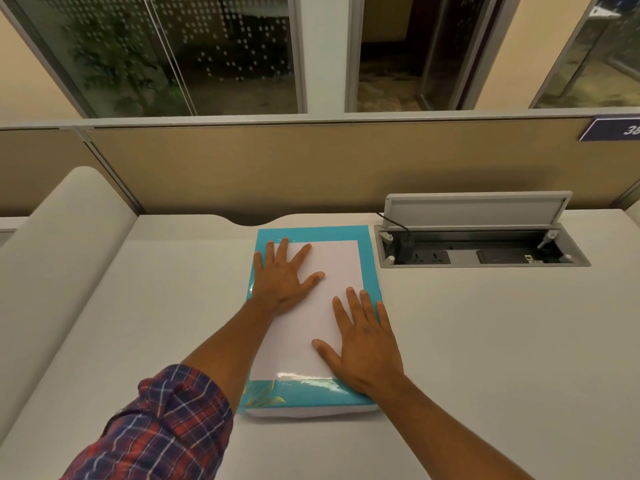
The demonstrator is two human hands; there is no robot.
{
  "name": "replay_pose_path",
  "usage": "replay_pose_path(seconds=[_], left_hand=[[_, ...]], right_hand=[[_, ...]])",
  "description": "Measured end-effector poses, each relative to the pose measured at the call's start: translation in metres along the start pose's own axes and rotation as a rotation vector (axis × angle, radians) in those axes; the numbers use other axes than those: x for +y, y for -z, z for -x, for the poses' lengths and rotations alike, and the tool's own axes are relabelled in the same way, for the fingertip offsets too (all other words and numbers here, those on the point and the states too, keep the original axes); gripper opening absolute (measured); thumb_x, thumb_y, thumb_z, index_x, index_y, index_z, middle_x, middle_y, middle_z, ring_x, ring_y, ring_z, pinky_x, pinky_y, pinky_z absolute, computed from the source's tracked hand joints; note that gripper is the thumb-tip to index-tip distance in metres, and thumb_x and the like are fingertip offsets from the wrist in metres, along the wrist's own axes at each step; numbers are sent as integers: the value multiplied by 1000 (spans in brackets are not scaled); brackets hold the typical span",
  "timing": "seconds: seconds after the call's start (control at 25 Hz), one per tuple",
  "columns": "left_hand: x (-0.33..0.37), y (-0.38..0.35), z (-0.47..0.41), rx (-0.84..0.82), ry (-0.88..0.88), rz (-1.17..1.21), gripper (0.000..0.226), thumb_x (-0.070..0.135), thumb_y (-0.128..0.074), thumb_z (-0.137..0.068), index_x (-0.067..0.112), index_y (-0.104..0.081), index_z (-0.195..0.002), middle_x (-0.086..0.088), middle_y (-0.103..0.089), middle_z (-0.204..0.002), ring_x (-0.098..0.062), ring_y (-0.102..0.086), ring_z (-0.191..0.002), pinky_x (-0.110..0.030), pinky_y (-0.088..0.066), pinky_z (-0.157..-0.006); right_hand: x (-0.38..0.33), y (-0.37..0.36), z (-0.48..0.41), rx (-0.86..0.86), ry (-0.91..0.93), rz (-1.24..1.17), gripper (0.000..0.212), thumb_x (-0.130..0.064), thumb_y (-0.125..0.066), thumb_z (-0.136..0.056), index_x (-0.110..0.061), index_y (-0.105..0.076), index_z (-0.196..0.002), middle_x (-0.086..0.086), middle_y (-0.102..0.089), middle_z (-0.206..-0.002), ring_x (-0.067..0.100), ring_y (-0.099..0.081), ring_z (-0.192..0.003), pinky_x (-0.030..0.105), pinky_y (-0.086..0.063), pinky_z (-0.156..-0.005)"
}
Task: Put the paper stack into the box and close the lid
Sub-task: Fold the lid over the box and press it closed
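Note:
A flat teal box (369, 261) lies in the middle of the white desk (485, 341), long side running away from me. Its glossy teal lid sits down over a white base (311, 412) that shows along the near edge. A large white rectangle (334, 271) fills the lid's middle; I cannot tell whether it is paper behind a window or a printed panel. No loose paper stack is in view. My left hand (282, 278) lies flat on the far left of the lid, fingers spread. My right hand (363, 344) lies flat on the near right, holding nothing.
A recessed power socket well (485, 256) with its grey flap (478, 207) raised sits right of the box, a black plug (406, 244) in it. A beige partition (311, 168) closes the desk's far side. A rounded white divider (62, 237) borders the left.

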State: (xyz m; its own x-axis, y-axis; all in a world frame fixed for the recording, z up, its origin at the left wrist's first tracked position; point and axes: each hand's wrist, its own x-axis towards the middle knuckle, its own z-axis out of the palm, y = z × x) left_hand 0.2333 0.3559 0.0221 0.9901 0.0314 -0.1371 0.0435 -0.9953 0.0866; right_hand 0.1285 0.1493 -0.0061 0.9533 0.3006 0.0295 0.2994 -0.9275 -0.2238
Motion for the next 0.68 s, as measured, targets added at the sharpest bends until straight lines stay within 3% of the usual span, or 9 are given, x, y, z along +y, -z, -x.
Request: replay_pose_path(seconds=[0.2, 0.52, 0.68], left_hand=[[-2, -8, -3, 18, -8, -22, 97, 91, -1, -82, 45, -1, -168, -5, 1, -181, -40, 0, -166, -65, -4, -132], [-1, -10, -1, 38, -4, -37, 96, 88, -1, -83, 44, -2, -168, -5, 2, -181, -40, 0, -166, -65, -2, -132], [1, -7, 0, 24, -12, -46, 89, 85, -9, -90, 43, 1, -168, -5, 6, -181, -40, 3, -166, -65, -1, -133]], right_hand=[[2, -5, 2, 10, -4, -17, 96, -90, -19, -90, -31, -20, -166, 2, -13, -177, 32, -11, -164, 56, -9, -131], [2, -8, 2, 7, -11, 6, 95, -89, -19, -91, -31, -19, -166, 1, -9, -178, 30, -5, -164, 56, -7, -131], [1, -9, 2, -2, -13, 14, 95, -89, -21, -91, -30, -21, -166, 2, -13, -177, 32, -10, -163, 56, -10, -130]])
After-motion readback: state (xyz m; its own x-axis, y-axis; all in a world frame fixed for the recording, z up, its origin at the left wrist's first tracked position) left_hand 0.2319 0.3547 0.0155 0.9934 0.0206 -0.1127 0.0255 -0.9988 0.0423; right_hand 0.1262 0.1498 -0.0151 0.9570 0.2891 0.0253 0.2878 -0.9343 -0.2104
